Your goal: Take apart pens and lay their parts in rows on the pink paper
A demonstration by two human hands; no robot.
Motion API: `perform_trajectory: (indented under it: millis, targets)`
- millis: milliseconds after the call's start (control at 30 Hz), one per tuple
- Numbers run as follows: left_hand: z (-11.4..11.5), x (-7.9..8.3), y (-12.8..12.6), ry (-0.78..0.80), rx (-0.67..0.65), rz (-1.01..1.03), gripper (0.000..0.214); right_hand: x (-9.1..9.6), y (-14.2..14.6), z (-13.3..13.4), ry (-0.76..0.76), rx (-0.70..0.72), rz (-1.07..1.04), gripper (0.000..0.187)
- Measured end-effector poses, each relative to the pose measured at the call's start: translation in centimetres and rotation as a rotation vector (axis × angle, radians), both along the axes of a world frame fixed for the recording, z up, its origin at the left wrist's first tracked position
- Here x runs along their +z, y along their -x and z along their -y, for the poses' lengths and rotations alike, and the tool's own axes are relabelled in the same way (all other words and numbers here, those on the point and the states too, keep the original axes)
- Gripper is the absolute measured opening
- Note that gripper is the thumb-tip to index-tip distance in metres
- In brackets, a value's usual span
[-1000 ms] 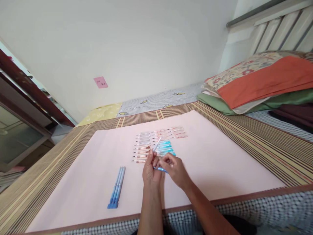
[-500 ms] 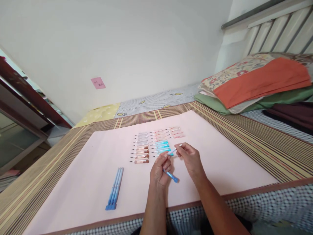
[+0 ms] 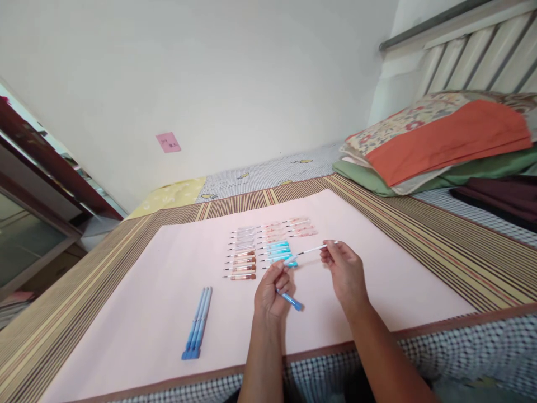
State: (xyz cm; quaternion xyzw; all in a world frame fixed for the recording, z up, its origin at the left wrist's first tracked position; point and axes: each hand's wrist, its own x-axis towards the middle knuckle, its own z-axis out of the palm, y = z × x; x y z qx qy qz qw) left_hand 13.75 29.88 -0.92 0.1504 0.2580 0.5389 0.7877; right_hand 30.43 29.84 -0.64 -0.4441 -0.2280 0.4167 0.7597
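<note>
My left hand [image 3: 273, 291] is closed round a blue pen barrel [image 3: 289, 300] just above the pink sheet [image 3: 377, 280]. My right hand [image 3: 346, 271] pinches the end of a thin white refill [image 3: 312, 251] that sticks out of the barrel toward the right. Just beyond my hands lie rows of short pen parts: several blue ones [image 3: 277, 249], brown ones [image 3: 242, 267], clear ones [image 3: 243, 235] and pink ones [image 3: 293, 225].
Three blue pen barrels [image 3: 197, 324] lie side by side at the sheet's near left. A striped mat [image 3: 461, 240] lies under the sheet. Folded bedding and a pillow [image 3: 440, 140] are stacked at the right. A wall with a pink note [image 3: 168, 142] stands behind.
My right hand has moved right and away from my left, drawing the thin refill out of the blue barrel. My left hand shifted slightly right with the barrel.
</note>
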Motion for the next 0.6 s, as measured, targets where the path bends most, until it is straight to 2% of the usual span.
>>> perform_trajectory:
  millis: [200,367,467,533,600]
  targets:
    - [-0.1,0.0,0.2,0.012,0.016,0.011,0.026,-0.8,-1.0,-0.4,-0.037,-0.029,-0.214,0.044]
    - [-0.2,-0.1,-0.1,-0.015,0.024,-0.009,0.03,0.2,-1.4,0.1,-0.114,-0.003,-0.207,0.038]
    - [-0.4,-0.1,-0.4,-0.028,0.026,-0.04,0.033,1.4,-1.4,0.9,-0.086,0.049,0.088,0.031]
    - [-0.5,-0.1,-0.8,-0.035,0.023,-0.07,0.037,2.0,-1.2,1.2,-0.049,0.115,0.433,0.027]
    - [-0.5,0.0,-1.0,-0.046,0.021,-0.102,0.041,2.4,-1.1,1.4,-0.079,0.201,0.776,0.023]
